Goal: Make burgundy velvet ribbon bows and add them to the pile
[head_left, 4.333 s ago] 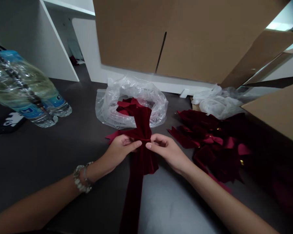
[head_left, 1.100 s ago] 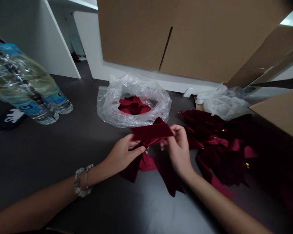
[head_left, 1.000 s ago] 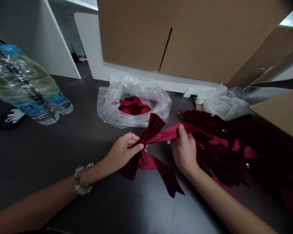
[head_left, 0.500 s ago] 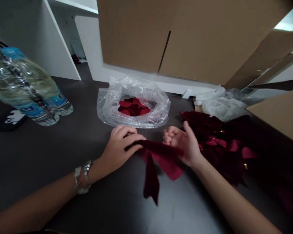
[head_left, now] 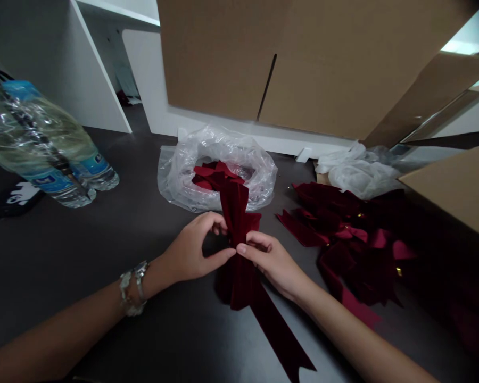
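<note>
Grip: left hand [head_left: 191, 252] and right hand [head_left: 269, 260] pinch velvet bow [head_left: 234, 213] at its middle.
Change: bow now gathered upright, tail trailing on counter [head_left: 104, 239].

The scene is dim overall, with low contrast across the dark grey matte tabletop [head_left: 83, 255]. The brightest area is the upper right corner, where daylight enters past the brown cardboard flap [head_left: 431, 90]. A soft reflection lies on the tabletop at the lower centre. Specular glare marks the crinkled clear plastic bag [head_left: 183, 170] and the shrink-wrapped clear water bottles [head_left: 43, 143]. The heap of dark red velvet bows [head_left: 355, 239] loses detail in shadow toward the right edge. Wide-angle distortion bends straight lines near the borders. Focus is soft at the edges.
</note>
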`<state>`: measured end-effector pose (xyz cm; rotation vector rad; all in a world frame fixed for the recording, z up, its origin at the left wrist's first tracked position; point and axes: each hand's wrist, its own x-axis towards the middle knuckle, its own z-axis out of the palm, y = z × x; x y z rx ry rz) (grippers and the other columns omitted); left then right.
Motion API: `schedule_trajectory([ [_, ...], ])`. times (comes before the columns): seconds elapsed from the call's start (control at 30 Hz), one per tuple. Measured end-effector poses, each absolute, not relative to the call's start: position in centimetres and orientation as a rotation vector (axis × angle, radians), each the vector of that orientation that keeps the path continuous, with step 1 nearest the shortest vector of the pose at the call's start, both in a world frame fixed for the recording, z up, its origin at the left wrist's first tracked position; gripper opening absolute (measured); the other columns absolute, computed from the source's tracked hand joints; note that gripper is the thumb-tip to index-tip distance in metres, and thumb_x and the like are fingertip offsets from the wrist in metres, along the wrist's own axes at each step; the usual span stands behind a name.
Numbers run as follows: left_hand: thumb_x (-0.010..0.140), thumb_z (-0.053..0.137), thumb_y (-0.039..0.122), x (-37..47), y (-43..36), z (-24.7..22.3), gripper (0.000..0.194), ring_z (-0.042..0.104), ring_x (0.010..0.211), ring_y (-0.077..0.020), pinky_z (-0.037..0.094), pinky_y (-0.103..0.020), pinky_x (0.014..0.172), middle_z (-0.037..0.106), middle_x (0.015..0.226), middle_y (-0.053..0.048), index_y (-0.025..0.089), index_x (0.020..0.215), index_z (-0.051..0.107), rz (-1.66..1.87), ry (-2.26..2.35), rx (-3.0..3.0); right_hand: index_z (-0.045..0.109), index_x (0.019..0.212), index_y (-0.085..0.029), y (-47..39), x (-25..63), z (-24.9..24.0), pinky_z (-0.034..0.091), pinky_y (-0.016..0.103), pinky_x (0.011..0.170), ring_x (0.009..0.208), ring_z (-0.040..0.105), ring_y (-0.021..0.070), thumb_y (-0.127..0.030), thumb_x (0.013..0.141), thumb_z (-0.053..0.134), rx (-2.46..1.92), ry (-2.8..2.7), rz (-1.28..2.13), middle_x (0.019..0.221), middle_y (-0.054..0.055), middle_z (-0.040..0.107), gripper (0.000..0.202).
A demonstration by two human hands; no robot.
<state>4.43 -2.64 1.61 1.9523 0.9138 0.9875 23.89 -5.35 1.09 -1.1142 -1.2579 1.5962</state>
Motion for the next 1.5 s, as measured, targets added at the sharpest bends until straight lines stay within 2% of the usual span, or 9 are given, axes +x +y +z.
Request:
schedule_trajectory([
  [0.17,0.081,0.064,0.042,6.0,-2.5,1.9,0.038,0.062,0.099,-0.0240,0.047,-0.035,0.088,0.068,0.106,-0.009,0.014,0.106,0.063,0.970,0.794,1.063,0.062,0.078,-0.018,-6.1,23.1,1.1,0.034,0.022,0.056,0.058,0.045,0.0085,-0.038,0.072,0.073,-1.112,-1.300,1.734,0.067,-0.005,0.053,0.024],
  [0.37,0.090,0.053,0.043,5.8,-2.2,2.6,0.035,0.059,0.109,-0.0234,0.045,-0.036,0.095,0.066,0.117,-0.008,0.018,0.113,0.063,0.978,0.669,0.785,0.052,0.066,-0.018,-6.2,22.6,1.4,0.028,0.021,0.053,0.058,0.037,0.0081,-0.037,0.074,0.070,-1.116,-1.425,1.637,0.065,-0.005,0.043,0.028],
  [0.6,0.087,0.050,0.055,5.5,-1.9,2.0,0.047,0.056,0.116,-0.0240,0.042,-0.038,0.099,0.063,0.124,-0.010,0.023,0.121,0.059,0.802,0.638,0.821,0.052,0.072,-0.020,-6.4,22.1,1.0,0.039,0.023,0.061,0.063,0.047,0.0105,-0.039,0.070,0.075,-1.071,-0.974,1.549,0.066,-0.005,0.049,0.030],
  [0.7,0.078,0.069,0.038,5.8,-2.3,1.7,0.043,0.057,0.113,-0.0231,0.042,-0.036,0.097,0.064,0.121,-0.009,0.021,0.116,0.061,0.697,0.750,0.957,0.051,0.075,-0.022,-6.0,22.0,0.5,0.046,0.026,0.070,0.070,0.055,0.0128,-0.038,0.069,0.075,-0.985,-0.647,1.484,0.075,-0.004,0.057,0.030],
  [0.8,0.069,0.077,0.023,6.1,-2.6,1.4,0.033,0.062,0.100,-0.0212,0.046,-0.034,0.089,0.069,0.104,-0.008,0.015,0.100,0.066,0.684,0.851,1.100,0.053,0.075,-0.023,-5.4,22.2,0.2,0.047,0.025,0.067,0.066,0.056,0.0122,-0.036,0.070,0.075,-0.957,-0.525,1.492,0.075,-0.005,0.060,0.027],
  [0.9,0.069,0.076,0.022,6.0,-2.6,1.2,0.026,0.065,0.085,-0.0184,0.050,-0.033,0.080,0.069,0.089,-0.004,0.014,0.090,0.063,0.741,0.927,1.053,0.056,0.073,-0.022,-5.0,22.3,0.2,0.048,0.023,0.068,0.067,0.056,0.0107,-0.032,0.068,0.077,-0.899,-0.449,1.530,0.073,-0.006,0.061,0.023],
  [1.13,0.072,0.074,0.028,5.2,-1.6,2.2,0.033,0.063,0.092,-0.0199,0.047,-0.034,0.087,0.068,0.097,-0.005,0.017,0.100,0.061,0.941,0.906,1.097,0.065,0.070,-0.022,-6.0,21.7,0.5,0.045,0.030,0.088,0.084,0.060,0.0147,-0.031,0.068,0.078,-0.901,-0.655,1.521,0.081,-0.002,0.067,0.016],
  [1.4,0.071,0.074,0.025,4.1,-1.6,3.9,0.029,0.062,0.094,-0.0186,0.046,-0.031,0.090,0.068,0.096,-0.004,0.019,0.099,0.066,1.041,0.931,1.939,0.065,0.073,-0.017,-6.7,21.3,-0.2,0.039,0.027,0.067,0.070,0.052,0.0134,-0.039,0.066,0.078,-1.163,-0.982,1.395,0.071,-0.001,0.059,0.026],
  [1.5,0.075,0.069,0.024,4.5,-1.8,3.4,0.015,0.062,0.076,-0.0139,0.050,-0.026,0.075,0.067,0.085,-0.002,0.017,0.089,0.067,0.959,0.919,1.959,0.062,0.067,-0.016,-6.6,21.4,-0.1,0.034,0.025,0.060,0.061,0.044,0.0107,-0.042,0.069,0.074,-1.235,-1.110,1.369,0.063,-0.003,0.053,0.028],
])
